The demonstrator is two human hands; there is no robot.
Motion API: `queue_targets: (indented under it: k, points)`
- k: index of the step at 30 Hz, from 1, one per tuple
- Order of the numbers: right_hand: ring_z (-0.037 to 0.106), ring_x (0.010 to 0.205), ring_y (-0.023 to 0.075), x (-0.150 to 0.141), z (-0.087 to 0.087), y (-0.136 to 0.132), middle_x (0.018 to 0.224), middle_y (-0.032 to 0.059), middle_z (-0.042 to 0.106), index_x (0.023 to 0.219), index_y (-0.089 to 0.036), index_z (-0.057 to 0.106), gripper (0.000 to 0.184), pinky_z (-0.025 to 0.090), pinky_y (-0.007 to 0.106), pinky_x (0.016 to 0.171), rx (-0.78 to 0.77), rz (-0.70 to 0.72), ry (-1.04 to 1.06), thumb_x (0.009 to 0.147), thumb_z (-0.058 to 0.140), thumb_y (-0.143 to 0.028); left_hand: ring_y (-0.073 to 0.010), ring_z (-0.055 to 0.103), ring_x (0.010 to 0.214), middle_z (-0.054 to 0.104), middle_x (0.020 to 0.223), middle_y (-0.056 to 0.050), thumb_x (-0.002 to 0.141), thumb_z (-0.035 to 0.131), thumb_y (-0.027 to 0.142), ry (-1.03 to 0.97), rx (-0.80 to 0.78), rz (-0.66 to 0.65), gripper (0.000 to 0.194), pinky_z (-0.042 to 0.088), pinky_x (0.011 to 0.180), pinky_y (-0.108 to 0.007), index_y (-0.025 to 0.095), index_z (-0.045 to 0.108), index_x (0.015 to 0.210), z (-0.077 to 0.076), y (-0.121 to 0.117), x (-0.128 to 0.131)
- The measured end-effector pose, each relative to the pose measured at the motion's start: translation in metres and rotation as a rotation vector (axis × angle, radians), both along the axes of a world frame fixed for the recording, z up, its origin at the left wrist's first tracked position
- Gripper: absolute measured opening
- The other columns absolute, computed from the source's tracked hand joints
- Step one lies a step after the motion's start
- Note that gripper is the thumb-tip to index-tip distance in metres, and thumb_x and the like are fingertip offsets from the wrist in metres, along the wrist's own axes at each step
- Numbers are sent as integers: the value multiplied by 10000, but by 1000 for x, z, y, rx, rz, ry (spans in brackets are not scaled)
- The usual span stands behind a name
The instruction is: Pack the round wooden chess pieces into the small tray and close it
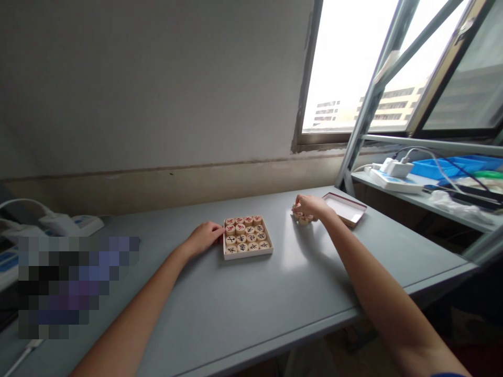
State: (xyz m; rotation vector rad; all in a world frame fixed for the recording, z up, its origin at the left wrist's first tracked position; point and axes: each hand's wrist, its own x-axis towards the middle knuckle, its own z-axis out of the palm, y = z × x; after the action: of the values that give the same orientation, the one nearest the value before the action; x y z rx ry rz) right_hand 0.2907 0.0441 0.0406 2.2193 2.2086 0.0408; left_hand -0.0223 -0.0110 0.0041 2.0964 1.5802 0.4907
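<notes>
My left hand (pixel 204 238) rests on the table against the left wall of a shallow white box (pixel 248 254), its fingers bent at the edge. Round wooden Chinese chess pieces (pixel 240 238) fill the box in rows, red characters at the back and black ones in front. To the right, my right hand (pixel 308 204) reaches down over a small cluster of loose Chinese chess pieces (pixel 304 220). Its fingers are drawn together at the pieces, and the hand partly covers them; the fingertips are small and hard to make out.
A box lid (pixel 346 208) lies upturned behind my right wrist. Power strips with plugs (pixel 65 225) stand at the left. On a side shelf at right are another power strip (pixel 396 180), cables and a blue tray (pixel 448 166). A metal post (pixel 365 110) rises by the window.
</notes>
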Motion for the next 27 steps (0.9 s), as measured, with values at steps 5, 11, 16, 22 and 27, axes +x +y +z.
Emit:
queue_targets:
  k: [5, 11, 16, 22, 27]
  points:
    - [584, 824, 222, -8, -2, 1, 908, 110, 635, 1008, -148, 590, 313, 381, 251, 564, 6, 31, 52, 727, 539, -276, -126, 395, 536, 451, 501, 13, 696, 316, 458, 17, 9, -3, 375, 267, 547, -250, 177, 432, 478, 2, -2, 1]
    - [588, 741, 156, -26, 5, -6, 841, 23, 658, 871, -205, 648, 199, 399, 221, 583, -17, 237, 169, 717, 582, -314, -121, 399, 523, 444, 487, 15, 708, 312, 424, 29, 15, 0, 358, 256, 543, -252, 175, 422, 476, 0, -1, 0]
    - [576, 720, 136, -53, 11, -19, 815, -8, 658, 865, -248, 670, 196, 399, 216, 599, 5, 651, 398, 737, 587, -370, -117, 398, 512, 438, 479, 21, 714, 320, 408, 15, 26, -7, 346, 251, 535, -249, 173, 423, 482, -2, 1, -2]
    - [556, 695, 132, -79, 8, -33, 859, 8, 644, 884, -222, 659, 212, 378, 223, 606, -9, 892, 431, 723, 610, -351, -116, 397, 511, 436, 484, 22, 729, 318, 417, 21, 31, -14, 360, 252, 534, -248, 176, 421, 482, -1, 0, -1]
    - [552, 749, 151, -87, 1, -38, 871, 18, 624, 861, -226, 643, 160, 344, 252, 680, 130, 897, 285, 751, 601, -333, -116, 403, 513, 440, 488, 18, 729, 313, 401, 20, 32, -21, 353, 254, 540, -249, 176, 413, 477, 1, -2, 0]
